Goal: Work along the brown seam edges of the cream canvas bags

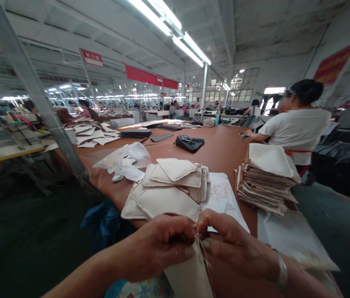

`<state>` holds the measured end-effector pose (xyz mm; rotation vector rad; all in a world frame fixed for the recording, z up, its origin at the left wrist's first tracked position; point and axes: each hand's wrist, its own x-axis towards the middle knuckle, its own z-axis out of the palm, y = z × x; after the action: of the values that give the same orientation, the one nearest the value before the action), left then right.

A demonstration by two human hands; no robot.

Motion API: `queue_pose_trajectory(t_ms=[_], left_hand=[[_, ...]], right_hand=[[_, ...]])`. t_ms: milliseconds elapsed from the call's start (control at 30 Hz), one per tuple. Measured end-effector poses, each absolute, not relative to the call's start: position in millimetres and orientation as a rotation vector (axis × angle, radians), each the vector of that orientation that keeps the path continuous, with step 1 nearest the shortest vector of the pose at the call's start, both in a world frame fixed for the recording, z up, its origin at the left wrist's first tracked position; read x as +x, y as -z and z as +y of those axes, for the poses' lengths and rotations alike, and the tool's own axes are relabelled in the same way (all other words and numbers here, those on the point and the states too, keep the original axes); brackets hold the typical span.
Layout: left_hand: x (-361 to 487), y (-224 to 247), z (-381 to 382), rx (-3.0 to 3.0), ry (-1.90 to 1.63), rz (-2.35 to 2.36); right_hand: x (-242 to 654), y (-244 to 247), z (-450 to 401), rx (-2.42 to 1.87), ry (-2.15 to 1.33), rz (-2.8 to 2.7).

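Cloth pc btwn L hand, R hand

Single head-worn camera faces forward and slightly down. Left hand and right hand sit close, at lower edge; brown tabletop spans mid-frame; ceiling lights show farther off, at top.

A cream fabric piece hangs slanted, loose threads near its top.
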<state>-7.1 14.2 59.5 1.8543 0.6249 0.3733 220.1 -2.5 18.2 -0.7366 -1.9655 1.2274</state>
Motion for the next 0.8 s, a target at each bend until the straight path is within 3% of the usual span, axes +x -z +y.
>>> queue_pose_trajectory(t_ms=[467,800], left_hand=[[7,-31,13,1.472,-0.403,0.776],[14,-40,9,1.904,-0.472,0.921]], right_hand=[[218,-3,-7,-0.859,-1.385,-1.794],[210,-3,-3,-1.003,-1.473,-1.708]])
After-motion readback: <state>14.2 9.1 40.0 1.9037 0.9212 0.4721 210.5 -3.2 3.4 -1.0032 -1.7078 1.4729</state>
